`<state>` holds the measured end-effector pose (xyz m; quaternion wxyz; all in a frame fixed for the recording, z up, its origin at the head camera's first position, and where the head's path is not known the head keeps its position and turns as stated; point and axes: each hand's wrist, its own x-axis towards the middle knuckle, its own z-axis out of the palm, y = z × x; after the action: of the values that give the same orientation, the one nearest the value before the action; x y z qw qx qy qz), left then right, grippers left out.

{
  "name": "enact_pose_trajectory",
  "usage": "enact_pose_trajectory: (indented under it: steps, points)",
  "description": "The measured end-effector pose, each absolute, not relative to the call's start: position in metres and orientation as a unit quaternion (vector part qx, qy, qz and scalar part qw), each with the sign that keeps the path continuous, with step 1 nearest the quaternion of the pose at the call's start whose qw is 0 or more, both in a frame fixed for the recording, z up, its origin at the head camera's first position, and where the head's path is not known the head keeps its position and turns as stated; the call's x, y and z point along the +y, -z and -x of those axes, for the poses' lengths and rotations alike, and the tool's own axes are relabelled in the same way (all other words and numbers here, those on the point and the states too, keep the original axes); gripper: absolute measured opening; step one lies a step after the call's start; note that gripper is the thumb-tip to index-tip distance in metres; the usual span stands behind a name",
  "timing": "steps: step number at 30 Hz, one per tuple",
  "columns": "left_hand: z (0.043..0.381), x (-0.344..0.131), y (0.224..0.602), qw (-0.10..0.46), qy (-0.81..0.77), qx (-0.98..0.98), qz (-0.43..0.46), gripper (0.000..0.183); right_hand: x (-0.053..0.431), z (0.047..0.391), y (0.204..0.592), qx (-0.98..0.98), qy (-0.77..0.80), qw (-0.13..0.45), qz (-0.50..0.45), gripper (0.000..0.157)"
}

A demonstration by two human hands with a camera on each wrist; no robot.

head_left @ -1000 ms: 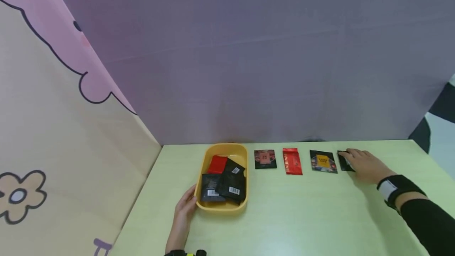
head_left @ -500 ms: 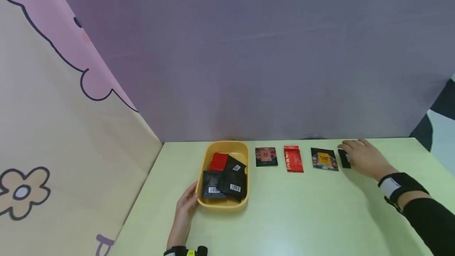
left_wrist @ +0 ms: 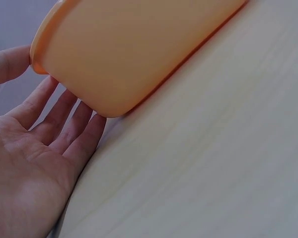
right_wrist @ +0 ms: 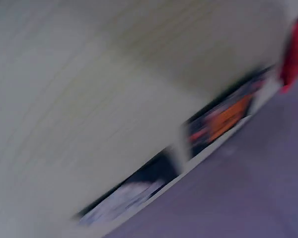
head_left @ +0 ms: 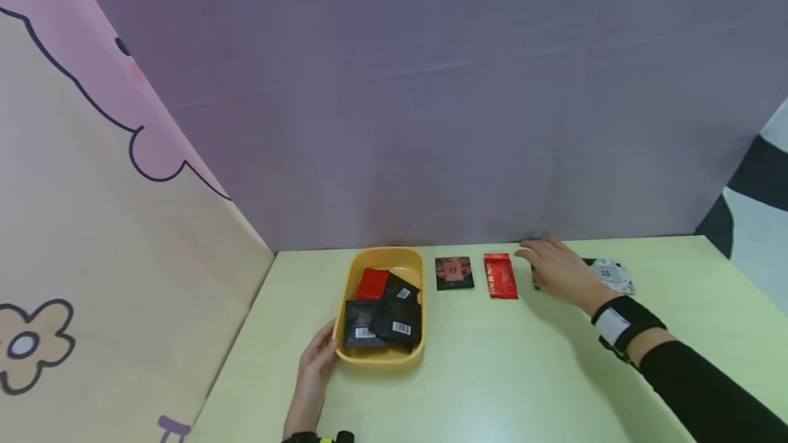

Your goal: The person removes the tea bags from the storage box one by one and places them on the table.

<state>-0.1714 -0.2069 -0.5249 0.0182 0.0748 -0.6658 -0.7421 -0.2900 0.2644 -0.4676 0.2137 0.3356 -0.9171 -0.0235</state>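
Observation:
Beside a yellow plastic basket (head_left: 382,363), my left hand (head_left: 316,361) holds its near left corner. In the left wrist view, the thumb meets the rim and the fingers lie against the outer wall. Several black packets (head_left: 394,320) and a red packet (head_left: 373,284) lie inside the basket. My right hand (head_left: 563,275) is over a black packet with an orange label (right_wrist: 223,121), hiding most of it in the head view. Its fingers look loosely extended; whether they touch the packet I cannot tell. Right of that hand lies a black-and-white packet (head_left: 611,275).
Between basket and right hand lie a dark packet with a reddish label (head_left: 454,273) and a red packet (head_left: 501,276). All stand in a row on the pale green table (head_left: 480,374), along its back edge. A grey-purple backdrop (head_left: 431,122) rises behind.
My right hand has moved left from the rightmost packet to the orange-labelled one, uncovering the black-and-white packet. The left hand and the basket have stayed put.

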Motion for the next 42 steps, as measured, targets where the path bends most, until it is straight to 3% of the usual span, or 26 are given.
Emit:
enact_pose_trajectory:
  steps: [19,42]
  points:
    - [0.171,-0.206,0.528,0.016,0.758,-0.649,-0.06,0.053,0.127,0.271,0.442,-0.892,-0.058,0.223,-0.388,0.035]
    - [0.172,-0.212,0.525,0.022,0.757,-0.65,-0.064,0.053,0.026,0.244,0.453,-0.94,-0.056,0.025,-0.336,0.094]
